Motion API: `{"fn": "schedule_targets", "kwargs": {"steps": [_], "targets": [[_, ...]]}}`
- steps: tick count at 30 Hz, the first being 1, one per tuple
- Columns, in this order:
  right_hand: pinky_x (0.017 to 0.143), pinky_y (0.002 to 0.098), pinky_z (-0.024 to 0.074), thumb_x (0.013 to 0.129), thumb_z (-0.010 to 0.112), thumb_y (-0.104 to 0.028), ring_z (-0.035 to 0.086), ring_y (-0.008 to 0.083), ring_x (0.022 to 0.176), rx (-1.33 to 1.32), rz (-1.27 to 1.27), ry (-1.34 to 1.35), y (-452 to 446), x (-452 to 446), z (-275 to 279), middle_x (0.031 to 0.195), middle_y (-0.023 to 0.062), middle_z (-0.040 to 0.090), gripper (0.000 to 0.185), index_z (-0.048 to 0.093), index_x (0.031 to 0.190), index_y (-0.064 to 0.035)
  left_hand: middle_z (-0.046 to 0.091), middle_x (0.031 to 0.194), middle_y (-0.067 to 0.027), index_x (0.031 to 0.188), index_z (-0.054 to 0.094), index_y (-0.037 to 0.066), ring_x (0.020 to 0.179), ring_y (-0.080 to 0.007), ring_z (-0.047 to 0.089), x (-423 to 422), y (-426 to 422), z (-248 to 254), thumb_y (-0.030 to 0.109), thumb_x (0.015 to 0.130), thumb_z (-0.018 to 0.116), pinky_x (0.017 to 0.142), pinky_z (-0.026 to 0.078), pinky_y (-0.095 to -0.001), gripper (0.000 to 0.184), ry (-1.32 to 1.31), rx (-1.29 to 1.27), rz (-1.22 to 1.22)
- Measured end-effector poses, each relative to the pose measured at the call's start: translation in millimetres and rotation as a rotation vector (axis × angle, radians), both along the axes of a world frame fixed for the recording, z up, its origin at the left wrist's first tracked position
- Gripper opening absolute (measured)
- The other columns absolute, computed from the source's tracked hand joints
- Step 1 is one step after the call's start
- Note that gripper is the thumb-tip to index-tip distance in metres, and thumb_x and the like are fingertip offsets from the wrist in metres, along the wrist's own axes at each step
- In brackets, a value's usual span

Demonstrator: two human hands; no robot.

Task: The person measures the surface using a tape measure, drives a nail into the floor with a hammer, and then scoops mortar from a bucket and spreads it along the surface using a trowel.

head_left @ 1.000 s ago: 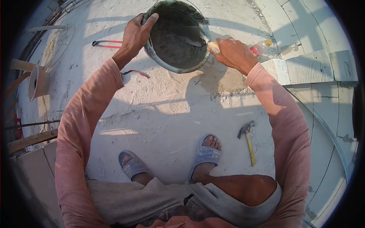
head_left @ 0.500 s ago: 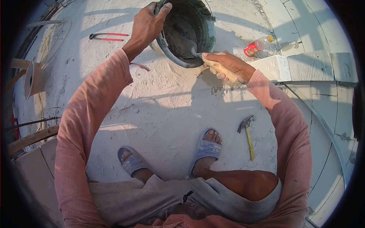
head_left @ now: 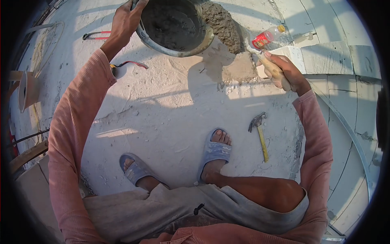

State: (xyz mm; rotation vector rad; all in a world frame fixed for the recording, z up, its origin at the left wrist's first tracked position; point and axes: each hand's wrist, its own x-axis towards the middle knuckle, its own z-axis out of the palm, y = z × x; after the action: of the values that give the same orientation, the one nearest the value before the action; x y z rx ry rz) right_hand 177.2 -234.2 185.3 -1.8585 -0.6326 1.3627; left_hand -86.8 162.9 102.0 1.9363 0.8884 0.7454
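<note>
A: Who stands closest in the frame?
B: A person in pink sleeves [head_left: 77, 116] and grey shorts [head_left: 158, 205], blue sandals [head_left: 217, 153] planted apart on a dusty, sunlit floor [head_left: 162, 118].

A: And beside the feet?
B: A claw hammer [head_left: 262, 142] with a yellow handle, lying ahead and to the right of the right foot, its head pointing away from the person.

A: What is the right hand [head_left: 285, 72] doing?
B: Its fingers are wrapped around the wooden handle of a trowel [head_left: 270, 66], held out to the front right. Past the handle, a thick heap of wet grey mix [head_left: 221, 26] covers most of the blade.

A: Where is the bucket [head_left: 178, 53]?
B: Out in front, left of the trowel, with more of the grey mix inside. The heap sits just beside its right rim; whether the two touch cannot be told.

A: The left hand [head_left: 124, 23]?
B: Grasping the bucket's rim on the far left side, thumb on top, the other fingers partly cut off by the upper edge.

A: Farther out?
B: A red-labelled bottle [head_left: 266, 38] with a yellow cap lies beyond the trowel's handle; red-handled pliers [head_left: 97, 35] lie left of the left wrist.
</note>
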Motion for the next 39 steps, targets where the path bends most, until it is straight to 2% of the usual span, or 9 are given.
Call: {"fn": "schedule_targets", "kwargs": {"steps": [3, 7, 10, 14, 15, 18, 21, 30, 39], "targets": [[0.045, 0.0257, 0.045, 0.103, 0.059, -0.051, 0.055, 0.0103, 0.046, -0.167, 0.049, -0.383, -29, 5, 39, 0.069, 0.0014, 0.06, 0.055, 0.069, 0.116, 0.0015, 0.051, 0.08, -0.0018, 0.101, 0.066, 0.001, 0.076, -0.0145, 0.048, 4, -6, 5, 0.061, 0.095, 0.065, 0.071, 0.041, -0.0339, 0.06, -0.044, -0.094, 0.004], [0.063, 0.0373, 0.0551, 0.098, 0.065, -0.048, 0.072, 0.0236, 0.075, 0.039, 0.348, -1.313, -54, -10, 20, 0.079, 0.0064, 0.068, 0.046, 0.073, 0.116, -0.0071, 0.044, 0.078, 0.001, 0.102, 0.065, 0.001, 0.076, -0.0131, 0.045, 7, 6, 5, 0.059, 0.095, 0.066, 0.069, 0.039, -0.0329, 0.058, 0.021, -0.077, 0.014], [0.063, 0.0362, 0.0562, 0.095, 0.068, -0.048, 0.072, 0.0277, 0.079, -0.057, 0.525, -1.568, -59, -30, -6, 0.088, 0.0061, 0.07, 0.044, 0.073, 0.113, -0.0089, 0.045, 0.078, 0.0011, 0.104, 0.065, 0.001, 0.076, -0.0127, 0.044, 10, 2, 6, 0.058, 0.095, 0.066, 0.069, 0.038, -0.0319, 0.057, -0.054, -0.126, -0.009], [0.056, 0.0376, 0.0551, 0.093, 0.071, -0.046, 0.071, 0.0286, 0.071, 0.084, 0.369, -1.841, -78, -53, -25, 0.091, 0.0063, 0.07, 0.04, 0.07, 0.11, -0.0093, 0.043, 0.079, 0.0025, 0.107, 0.065, 0.001, 0.075, -0.0121, 0.043, 5, 1, 5, 0.058, 0.095, 0.068, 0.067, 0.037, -0.032, 0.058, -0.006, -0.194, 0.014], [0.051, 0.0349, 0.052, 0.098, 0.066, -0.049, 0.066, 0.0226, 0.06, 0.123, 0.286, -1.676, -90, -49, -37, 0.083, 0.0059, 0.065, 0.043, 0.069, 0.108, -0.0073, 0.042, 0.078, 0.0027, 0.106, 0.065, 0.001, 0.074, -0.0121, 0.042, 5, 2, 4, 0.058, 0.094, 0.068, 0.066, 0.036, -0.0324, 0.058, 0.001, -0.155, 0.024], [0.048, 0.0307, 0.0481, 0.101, 0.061, -0.054, 0.058, 0.0143, 0.053, -0.279, -0.224, -0.315, -101, -82, -27, 0.078, 0.0033, 0.06, 0.05, 0.067, 0.11, -0.0043, 0.041, 0.076, 0.003, 0.105, 0.065, 0.002, 0.071, -0.0121, 0.04, 2, 4, 1, 0.059, 0.094, 0.068, 0.063, 0.034, -0.0334, 0.058, 0.011, -0.081, 0.053], [0.043, 0.0261, 0.0422, 0.101, 0.058, -0.059, 0.05, 0.0087, 0.046, -0.22, -0.48, 0.199, -101, -113, -56, 0.075, -0.0003, 0.056, 0.058, 0.064, 0.118, -0.0034, 0.039, 0.075, 0.0031, 0.101, 0.065, 0.003, 0.07, -0.0121, 0.038, 4, 4, -1, 0.059, 0.094, 0.068, 0.062, 0.033, -0.0335, 0.056, 0.012, -0.088, 0.061], [0.044, 0.0293, 0.0433, 0.102, 0.058, -0.054, 0.052, 0.0114, 0.049, -0.251, -0.285, 0.116, -58, -151, -99, 0.072, 0.0026, 0.056, 0.052, 0.062, 0.105, -0.0021, 0.039, 0.072, 0.0033, 0.091, 0.062, 0.007, 0.066, -0.0113, 0.037, 1, 3, 3, 0.06, 0.093, 0.068, 0.06, 0.031, -0.0333, 0.054, 0.029, -0.113, 0.043], [0.046, 0.0357, 0.0482, 0.102, 0.054, -0.056, 0.061, 0.0167, 0.05, -0.353, -0.129, -0.339, -75, -142, -109, 0.072, 0.0089, 0.061, 0.063, 0.063, 0.125, 0.0015, 0.038, 0.072, 0.0036, 0.089, 0.06, 0.008, 0.064, -0.0117, 0.038, 10, -15, 15, 0.062, 0.092, 0.068, 0.058, 0.033, -0.0317, 0.055, -0.015, -0.044, 0.035]]}}
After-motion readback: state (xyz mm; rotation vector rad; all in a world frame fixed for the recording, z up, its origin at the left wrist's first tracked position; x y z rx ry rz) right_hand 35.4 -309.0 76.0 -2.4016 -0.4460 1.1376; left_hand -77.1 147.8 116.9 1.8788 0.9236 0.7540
